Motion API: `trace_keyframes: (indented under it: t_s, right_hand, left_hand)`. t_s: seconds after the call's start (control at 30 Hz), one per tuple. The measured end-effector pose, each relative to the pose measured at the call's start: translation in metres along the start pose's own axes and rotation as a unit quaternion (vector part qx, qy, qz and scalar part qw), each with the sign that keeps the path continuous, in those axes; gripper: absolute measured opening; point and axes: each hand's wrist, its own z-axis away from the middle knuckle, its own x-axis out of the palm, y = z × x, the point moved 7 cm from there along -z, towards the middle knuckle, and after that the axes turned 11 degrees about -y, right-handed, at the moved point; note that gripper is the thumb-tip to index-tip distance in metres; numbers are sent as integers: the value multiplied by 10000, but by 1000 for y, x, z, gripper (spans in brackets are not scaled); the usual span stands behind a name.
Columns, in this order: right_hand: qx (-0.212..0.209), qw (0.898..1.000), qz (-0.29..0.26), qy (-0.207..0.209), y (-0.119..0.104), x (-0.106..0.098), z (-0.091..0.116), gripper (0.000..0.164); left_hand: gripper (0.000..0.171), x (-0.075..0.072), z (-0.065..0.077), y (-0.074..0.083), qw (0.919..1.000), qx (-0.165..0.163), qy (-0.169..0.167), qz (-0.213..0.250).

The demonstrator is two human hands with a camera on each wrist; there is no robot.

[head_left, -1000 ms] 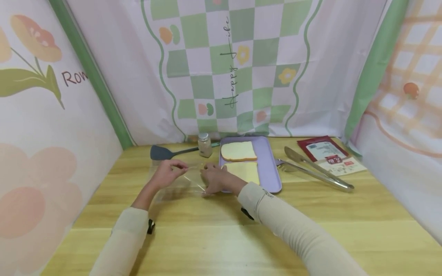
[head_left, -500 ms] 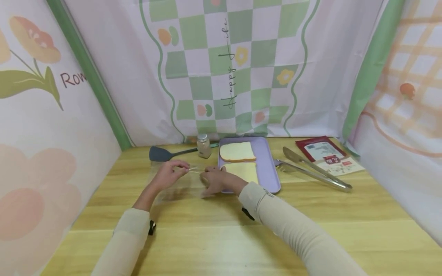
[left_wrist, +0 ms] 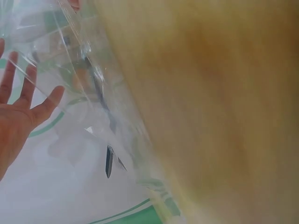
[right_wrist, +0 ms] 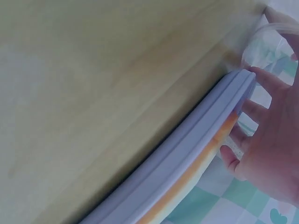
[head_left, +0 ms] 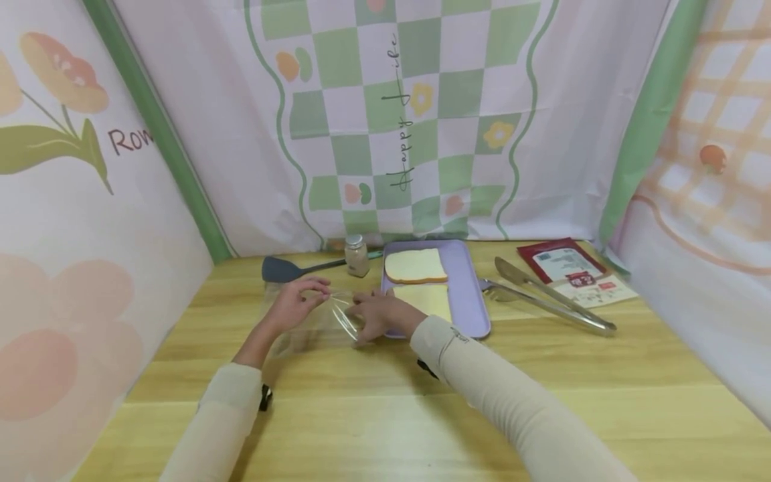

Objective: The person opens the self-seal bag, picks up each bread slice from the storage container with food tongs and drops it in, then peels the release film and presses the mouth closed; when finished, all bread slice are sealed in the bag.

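Note:
A clear plastic bag lies on the table between the hands, and its shiny mouth edge faces the right hand. My left hand pinches the upper edge of the bag between thumb and index finger, while its other fingers spread out in the left wrist view. My right hand is at the bag's mouth. Its thumb and index finger stand well apart, with clear film against them. Close under that hand is a lilac tray bearing a bread slice and a pale yellow square slice.
Behind the hands lie a dark spatula and a glass jar with a metal lid. Metal tongs lie right of the tray, beside a red and white packet. A patterned curtain closes off the back.
The bag's mouth edge by my right hand has gone from a narrow line to a wider, shiny curved shape. Both hands stay in nearly the same place.

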Motion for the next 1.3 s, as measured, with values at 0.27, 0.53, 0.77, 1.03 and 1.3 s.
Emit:
trace_keyframes:
  t_s: [0.27, 0.53, 0.77, 1.03, 1.3]
  right_hand:
    - [-252, 9993, 214, 172, 1, -6, 6, 68]
    - [-475, 9967, -194, 630, 10, -20, 46, 54]
    - [-976, 9858, -565, 1245, 33, -26, 103, 48]
    - [-800, 9746, -825, 1921, 75, -17, 150, 47]
    - [-242, 9557, -1079, 2729, 118, -6, 194, 46]
  left_hand:
    - [7, 3, -5, 2, 9998, 166, 48, 28]
    - [10, 5, -7, 0, 10000, 28, 36, 0]
    - [15, 4, -8, -3, 9999, -40, -59, -76]
    - [20, 2, -3, -7, 9998, -129, -90, -142]
    - [20, 4, -3, -6, 9997, -136, -140, -135]
